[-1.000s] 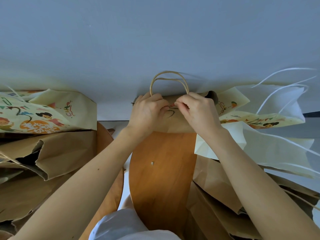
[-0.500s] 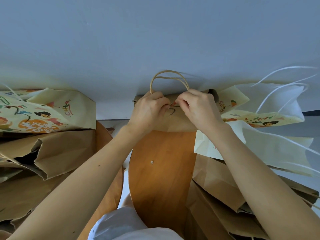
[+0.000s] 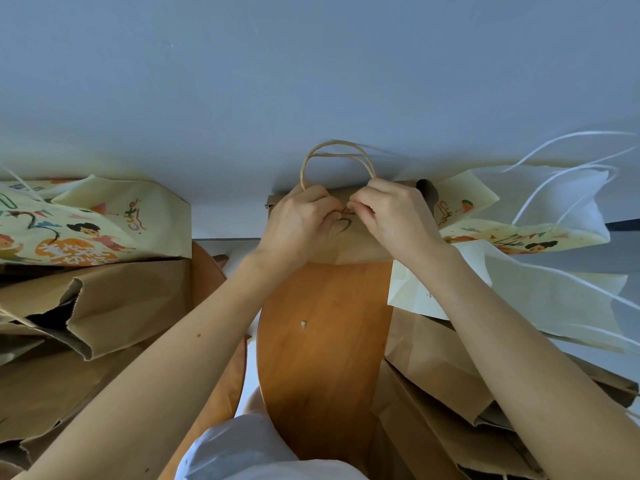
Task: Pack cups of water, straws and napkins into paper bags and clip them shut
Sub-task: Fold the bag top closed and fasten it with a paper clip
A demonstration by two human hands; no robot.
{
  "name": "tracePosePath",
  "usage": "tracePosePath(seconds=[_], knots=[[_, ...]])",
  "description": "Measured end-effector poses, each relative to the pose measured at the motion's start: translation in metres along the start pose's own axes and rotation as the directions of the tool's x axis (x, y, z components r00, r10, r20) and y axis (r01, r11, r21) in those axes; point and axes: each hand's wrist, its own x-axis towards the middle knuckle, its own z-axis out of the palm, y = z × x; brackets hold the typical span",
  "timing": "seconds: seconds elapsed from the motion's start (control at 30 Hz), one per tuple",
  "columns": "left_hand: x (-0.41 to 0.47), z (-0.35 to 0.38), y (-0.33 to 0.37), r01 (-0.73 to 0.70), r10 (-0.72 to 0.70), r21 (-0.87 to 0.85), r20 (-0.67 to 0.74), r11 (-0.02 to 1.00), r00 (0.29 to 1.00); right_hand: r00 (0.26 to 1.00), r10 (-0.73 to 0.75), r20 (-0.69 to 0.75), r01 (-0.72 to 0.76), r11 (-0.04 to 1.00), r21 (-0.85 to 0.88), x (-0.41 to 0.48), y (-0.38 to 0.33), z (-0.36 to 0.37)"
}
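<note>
a brown paper bag (image 3: 360, 249) of matte kraft paper stands at the far end of the glossy orange-brown wooden table (image 3: 325, 341). its top is folded flat, and two looped twisted-paper handles (image 3: 337, 154) rise above it. the left hand (image 3: 298, 221) and right hand (image 3: 394, 216) meet at the fold, each grip narrow, fingertips pinching the bag's paper. a small reddish bit (image 3: 346, 211) shows between them, and i cannot tell if it is a clip or print. creased cream printed bags (image 3: 86, 225) and saw-edged brown bags (image 3: 121, 299) lie at the sides.
</note>
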Motion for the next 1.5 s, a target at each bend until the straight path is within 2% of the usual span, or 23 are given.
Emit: tracePosePath(seconds=[0.17,0.33,0.57,0.7,0.87,1.03,1.07,1.13,1.2,1.27,1.33,1.43,1.5], knots=[[-0.001,-0.002,-0.001,0.014,-0.013,-0.023,0.012,1.000,1.000,0.996,0.084,0.043,-0.087,0.994,0.065,0.000,-0.003,-0.004],[-0.003,-0.005,-0.006,-0.003,0.004,-0.040,0.019,0.999,1.000,0.998,0.053,0.029,-0.055,0.998,0.038,0.000,-0.012,-0.003],[-0.003,-0.003,-0.002,0.002,-0.001,-0.058,0.016,0.998,1.000,0.991,0.083,0.100,-0.084,0.996,0.000,0.003,-0.010,0.002],[-0.001,-0.006,0.000,-0.013,0.014,-0.015,0.011,1.000,1.000,0.994,0.108,0.029,-0.107,0.993,-0.047,-0.004,-0.010,0.005],[-0.007,-0.022,-0.006,-0.178,0.179,0.089,-0.010,0.980,0.984,0.996,0.076,-0.055,-0.078,0.997,-0.027,-0.018,-0.004,-0.009],[-0.022,-0.034,-0.011,-0.246,0.254,0.068,-0.155,0.967,0.955,0.973,0.191,-0.130,-0.198,0.979,-0.051,-0.026,0.006,-0.028],[-0.024,-0.035,-0.010,-0.222,0.234,0.085,-0.168,0.971,0.958,0.969,0.222,-0.107,-0.230,0.971,-0.069,-0.028,0.009,-0.031],[-0.029,-0.035,-0.011,-0.118,0.133,0.122,-0.125,0.985,0.983,0.954,0.298,0.041,-0.293,0.952,-0.090,-0.031,0.013,-0.038],[-0.031,-0.035,-0.012,0.010,-0.004,0.171,-0.031,0.985,1.000,0.895,0.397,0.204,-0.388,0.918,-0.082,-0.033,0.012,-0.044],[-0.030,-0.034,-0.010,0.125,-0.144,0.184,0.093,0.975,0.985,0.860,0.431,0.273,-0.426,0.901,-0.080,-0.034,0.009,-0.046],[-0.027,-0.032,-0.006,0.203,-0.231,0.153,0.202,0.967,0.952,0.860,0.413,0.299,-0.413,0.908,-0.067,-0.033,0.006,-0.043],[-0.026,-0.027,-0.005,0.178,-0.208,0.143,0.233,0.974,0.950,0.842,0.395,0.367,-0.405,0.913,-0.053,-0.035,0.008,-0.032],[-0.026,-0.026,-0.008,0.157,-0.189,0.153,0.226,0.976,0.956,0.840,0.412,0.354,-0.421,0.905,-0.057,-0.036,0.009,-0.026]])
